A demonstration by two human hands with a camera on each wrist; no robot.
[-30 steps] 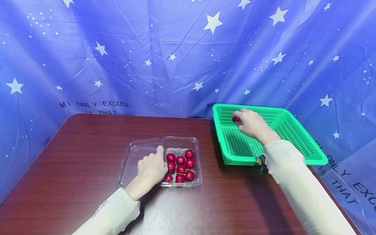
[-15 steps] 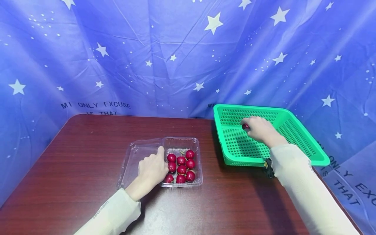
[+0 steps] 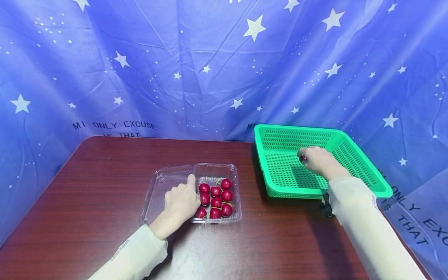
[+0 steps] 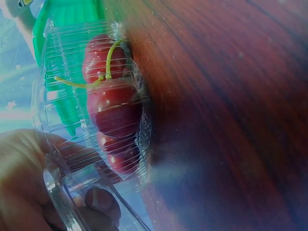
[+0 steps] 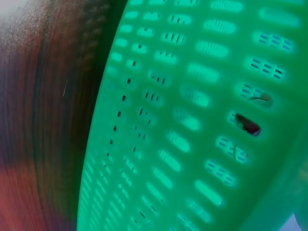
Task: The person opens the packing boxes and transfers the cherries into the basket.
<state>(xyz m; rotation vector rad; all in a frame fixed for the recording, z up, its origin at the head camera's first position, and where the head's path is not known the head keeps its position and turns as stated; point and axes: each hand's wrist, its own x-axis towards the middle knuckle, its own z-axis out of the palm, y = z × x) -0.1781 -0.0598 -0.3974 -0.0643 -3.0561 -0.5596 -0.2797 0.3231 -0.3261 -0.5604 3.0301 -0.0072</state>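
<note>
In the head view, my left hand (image 3: 182, 200) grips a clear plastic clamshell box (image 3: 217, 171) along the fold between tray and lid (image 3: 159, 190). Several red cherries (image 3: 216, 202) with green stems lie in the tray; the left wrist view shows some cherries (image 4: 115, 108) through its ribbed wall. A fingertip (image 4: 101, 198) appears behind the plastic there. To the right, my right hand (image 3: 320, 160) pinches one cherry (image 3: 303, 158) inside a green slotted basket (image 3: 264, 167). The right wrist view shows the basket's outer side (image 5: 187, 72), with dark red visible through one slot.
The dark red-brown wooden table (image 3: 105, 175) carries both containers, the basket near its right side. Behind stands a blue curtain (image 3: 196, 97) with white stars. A black strap (image 3: 327, 206) sits at my right wrist, close to the basket's front rim.
My right hand has moved right and toward me inside the basket, still pinching the cherry. The left hand and clamshell box stay in place.
</note>
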